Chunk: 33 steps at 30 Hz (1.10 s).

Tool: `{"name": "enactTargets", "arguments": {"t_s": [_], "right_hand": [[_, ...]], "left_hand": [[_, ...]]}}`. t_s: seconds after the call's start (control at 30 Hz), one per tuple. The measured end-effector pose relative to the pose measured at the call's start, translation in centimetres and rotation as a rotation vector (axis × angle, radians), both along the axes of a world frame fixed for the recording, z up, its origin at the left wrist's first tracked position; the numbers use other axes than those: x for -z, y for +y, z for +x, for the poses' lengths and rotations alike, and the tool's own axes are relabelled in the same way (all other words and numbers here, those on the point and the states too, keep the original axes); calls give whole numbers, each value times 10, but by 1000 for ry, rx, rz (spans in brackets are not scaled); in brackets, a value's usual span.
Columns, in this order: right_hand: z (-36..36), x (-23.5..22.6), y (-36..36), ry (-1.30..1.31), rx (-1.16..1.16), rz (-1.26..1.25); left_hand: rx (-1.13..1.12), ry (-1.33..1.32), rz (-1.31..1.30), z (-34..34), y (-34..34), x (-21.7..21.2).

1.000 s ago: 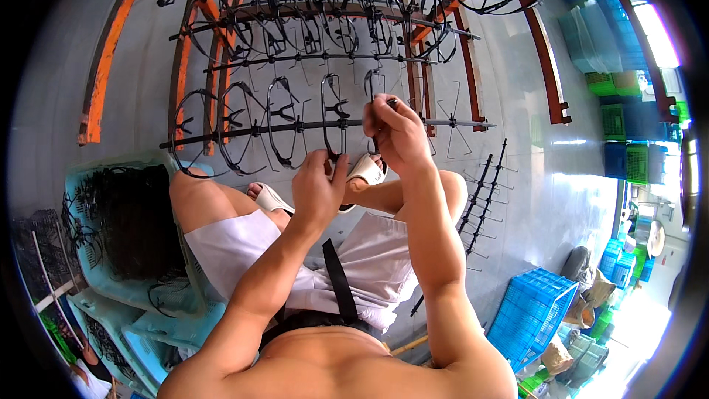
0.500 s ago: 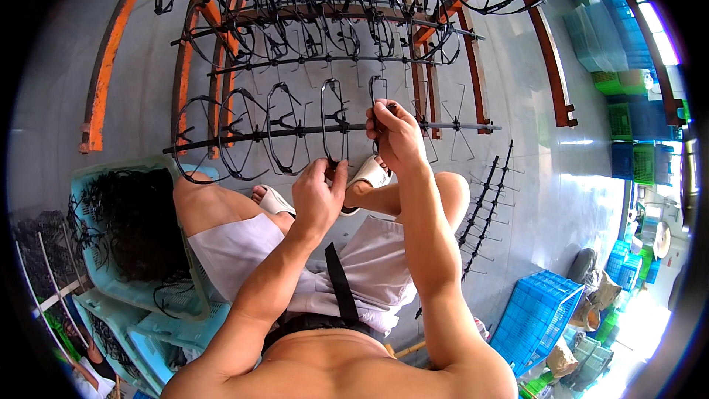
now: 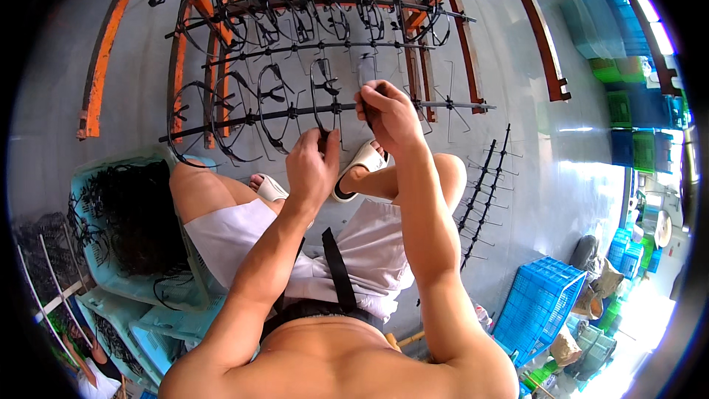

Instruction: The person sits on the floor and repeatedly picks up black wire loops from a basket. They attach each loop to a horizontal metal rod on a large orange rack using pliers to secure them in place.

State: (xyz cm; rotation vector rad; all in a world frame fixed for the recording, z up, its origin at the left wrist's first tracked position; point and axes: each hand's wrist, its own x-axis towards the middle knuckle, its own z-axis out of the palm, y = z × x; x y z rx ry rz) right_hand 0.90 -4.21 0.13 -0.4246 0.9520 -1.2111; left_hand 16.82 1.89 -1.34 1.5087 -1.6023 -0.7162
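A dark rod (image 3: 244,124) with thin wire hooks runs across in front of me, several black curved frame-shaped parts (image 3: 272,107) hanging on it. My left hand (image 3: 312,166) is closed, thumb and fingers pinched at the lower end of one black looped frame (image 3: 316,96). To its right and a little higher, my right hand (image 3: 391,118) is closed at the rod around a dark piece, mostly hidden by the fingers. Just above that hand a blurred dark strip shows.
Orange rack bars (image 3: 103,66) carry more rods crowded with black frames. At my left, a pale teal crate (image 3: 199,281) holds a dark heap of parts. Two bare hook rods (image 3: 487,185) lie on the floor at right, near a blue crate (image 3: 528,310).
Both hands have moved slightly up in the picture, along with the rod and rack as the view shifted. The black frame above my right hand has turned into a blurred streak.
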Motion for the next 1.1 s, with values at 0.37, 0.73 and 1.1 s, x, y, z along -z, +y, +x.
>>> {"name": "enactTargets", "arguments": {"t_s": [0.37, 0.73, 1.1], "right_hand": [[1, 27, -4, -84, 76, -28], [2, 27, -4, -90, 76, -48], [-14, 6, 14, 80, -13, 96]], "left_hand": [[-11, -38, -21, 0, 8, 14], [-16, -22, -4, 0, 9, 13], [-27, -51, -57, 1, 3, 15]]}}
